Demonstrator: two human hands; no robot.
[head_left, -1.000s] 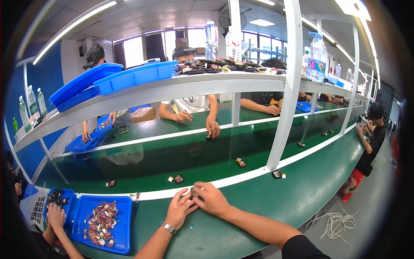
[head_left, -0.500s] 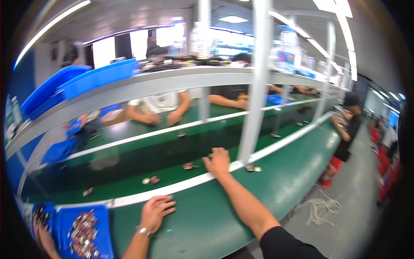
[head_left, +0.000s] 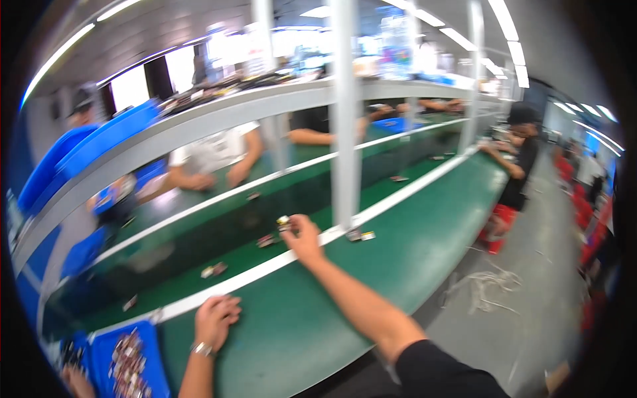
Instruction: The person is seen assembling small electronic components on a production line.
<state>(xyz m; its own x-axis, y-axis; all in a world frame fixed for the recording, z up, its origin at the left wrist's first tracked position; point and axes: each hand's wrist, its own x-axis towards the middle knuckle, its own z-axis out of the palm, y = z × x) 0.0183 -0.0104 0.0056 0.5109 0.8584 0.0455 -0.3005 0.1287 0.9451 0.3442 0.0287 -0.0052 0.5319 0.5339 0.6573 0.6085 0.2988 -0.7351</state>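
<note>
Small white, yellow and dark part (head_left: 284, 222) sits clamped between thumb and fingers of the bare right hand (head_left: 302, 238) near the frame's centre, above the flat green belt (head_left: 172, 282), while the left hand (head_left: 215, 320), at lower left over the glossy green worktop (head_left: 292, 325), has loosely curled fingers slightly apart.

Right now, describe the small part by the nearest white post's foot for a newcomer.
Find the thick white post at centre. By its foot, on the green tabletop, lies a dark part, pale at one end. Unlike the loose parts beyond the white rail, it lies on this side.
</note>
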